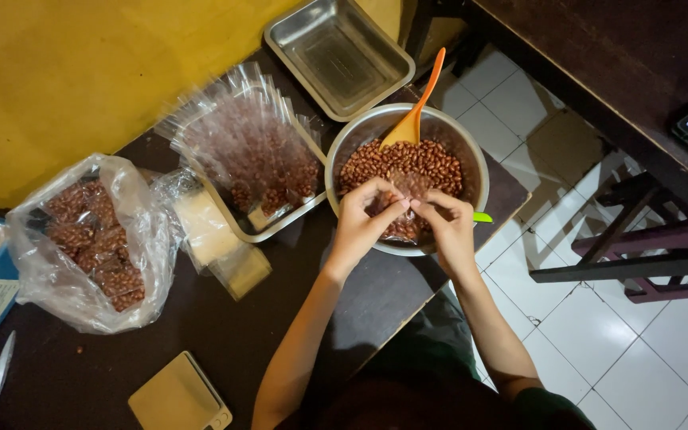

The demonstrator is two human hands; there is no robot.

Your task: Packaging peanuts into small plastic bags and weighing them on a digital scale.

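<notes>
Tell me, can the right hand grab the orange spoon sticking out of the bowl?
Probably yes. The right hand is busy pinching a small bag of peanuts, but the orange spoon stands just beyond it, nothing between.

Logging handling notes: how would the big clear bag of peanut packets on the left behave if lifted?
The big clear bag looks thin and crinkled, so probably floppy. It bulges with peanut packets, so likely weighty and saggy. Its mouth gapes open, so packets might spill if tipped.
</notes>
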